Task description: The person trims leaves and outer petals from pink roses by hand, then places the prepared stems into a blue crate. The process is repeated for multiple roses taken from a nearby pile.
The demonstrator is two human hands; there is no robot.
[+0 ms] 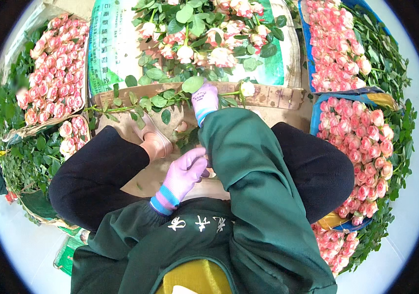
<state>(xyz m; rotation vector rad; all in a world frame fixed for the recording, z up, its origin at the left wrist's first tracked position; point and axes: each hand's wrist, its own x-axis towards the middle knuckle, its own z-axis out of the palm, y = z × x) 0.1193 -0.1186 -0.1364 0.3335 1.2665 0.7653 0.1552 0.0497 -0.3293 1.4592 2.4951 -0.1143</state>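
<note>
My right hand (205,97), in a lilac knitted glove, is shut on the stem of a single rose (247,89) beside the cardboard edge. The pale bloom is to the right of the hand, and the leafy stem runs far to the left. A broad leaf (192,84) covers part of the fingers. Close to my lap, my left hand (183,172) wears a matching glove. Its fingers are loosely bent and a little apart, with nothing visible in them. Before me, loose pink-and-cream roses (222,57) lie with leaves on a green-and-white printed sack (119,47).
Packed rose bunches (56,70) stand on the left, with more bunches (356,143) in blue-edged wrapping on the right. A cardboard strip (275,96) borders the sack. Fallen leaves (187,141) lie between my feet, near a pink clog (156,136).
</note>
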